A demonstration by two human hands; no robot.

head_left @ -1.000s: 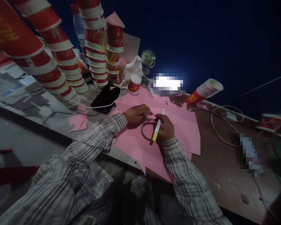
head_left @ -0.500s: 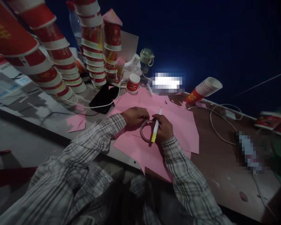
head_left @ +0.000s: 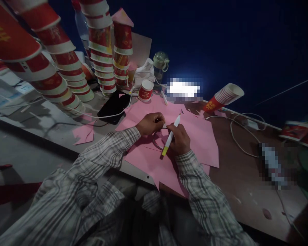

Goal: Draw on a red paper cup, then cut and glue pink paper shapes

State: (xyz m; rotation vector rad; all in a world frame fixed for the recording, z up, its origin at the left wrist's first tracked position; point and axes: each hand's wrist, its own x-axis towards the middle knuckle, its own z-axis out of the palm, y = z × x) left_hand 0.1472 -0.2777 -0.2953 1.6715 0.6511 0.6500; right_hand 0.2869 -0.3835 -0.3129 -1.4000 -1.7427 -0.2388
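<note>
Pen (head_left: 170,135), white with a yellow near end, is gripped in the right hand (head_left: 179,139) over the pink paper (head_left: 195,136) in the middle of the table (head_left: 241,171). The left hand (head_left: 151,123) pinches the far side of a thin ring (head_left: 154,142) on the paper. In my judgement, the ring should be pressed flat and firm, with the pen close against its rim

The ring (head_left: 156,145) shows only as a near-left arc. The left hand (head_left: 151,123) covers its far part, so the grip there cannot be told. The right hand (head_left: 180,140) and pen (head_left: 170,136) hide its right side. The top edge cuts the far-left cup stacks (head_left: 53,58). A bright patch (head_left: 184,89) at far middle and a second patch (head_left: 272,165) at right are pixelated. The cups (head_left: 297,133) at the right edge are blurred.
</note>
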